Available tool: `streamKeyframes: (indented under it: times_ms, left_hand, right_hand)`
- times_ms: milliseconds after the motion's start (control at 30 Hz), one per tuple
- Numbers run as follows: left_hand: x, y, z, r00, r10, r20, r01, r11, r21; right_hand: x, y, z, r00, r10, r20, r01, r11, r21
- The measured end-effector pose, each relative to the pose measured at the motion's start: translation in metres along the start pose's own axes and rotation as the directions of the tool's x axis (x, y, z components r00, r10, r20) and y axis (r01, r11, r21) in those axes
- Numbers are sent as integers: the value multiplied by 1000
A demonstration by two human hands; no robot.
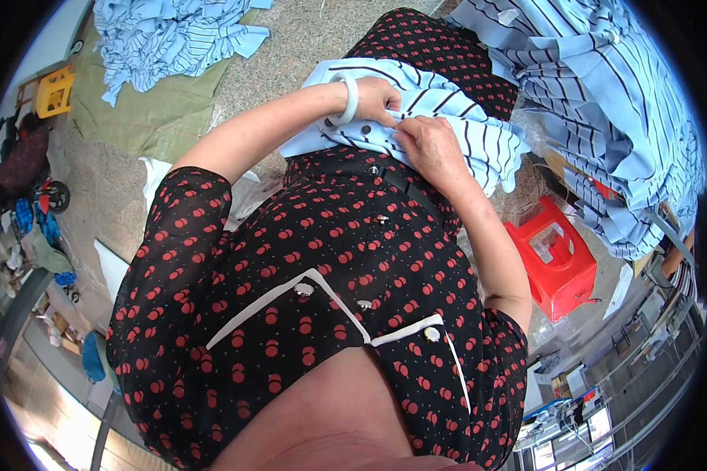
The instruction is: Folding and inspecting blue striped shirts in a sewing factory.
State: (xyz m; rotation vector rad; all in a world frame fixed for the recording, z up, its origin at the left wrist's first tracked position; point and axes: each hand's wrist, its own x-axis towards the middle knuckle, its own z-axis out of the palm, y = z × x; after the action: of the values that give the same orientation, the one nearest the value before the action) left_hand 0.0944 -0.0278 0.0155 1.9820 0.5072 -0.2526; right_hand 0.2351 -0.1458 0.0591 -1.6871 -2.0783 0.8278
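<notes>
Across my lap lies a light blue garment [489,141] with dark stripes and dark buttons, one button [365,129] showing just below my left hand. My left hand [375,100], with a pale bangle [346,98] on its wrist, is closed on the cloth. Close beside it, my right hand [434,147] pinches the same garment, its thumb and fingers pressed together near the left fingertips. What lies right between the fingertips is too small to make out.
A large heap of striped blue garments [605,102] rises at the right. Another pile [173,39] lies on a green cloth [145,118] at the far left. A red plastic stool [569,286] stands by my right elbow, and a yellow stool [54,92] at the far left.
</notes>
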Motion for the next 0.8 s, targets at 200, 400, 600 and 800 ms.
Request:
streamKeyframes:
  times_ms: [200, 400, 600, 800]
  left_hand:
    - [-7, 5, -3, 998, -38, -42, 33, 992, -119]
    - [-9, 7, -7, 985, -171, -22, 151, 919, -365]
    - [-9, 11, -5, 993, -96, -65, 81, 977, -196]
    - [-8, 11, 1, 995, -93, -43, 89, 992, -90]
  right_hand:
    - [6, 1, -6, 998, 29, 59, -33, 997, 73]
    - [12, -5, -16, 1000, -5, 22, 4, 1000, 30]
    - [8, -6, -8, 1000, -6, 30, 5, 1000, 31]
    - [4, -4, -4, 1000, 16, -5, -15, 995, 98]
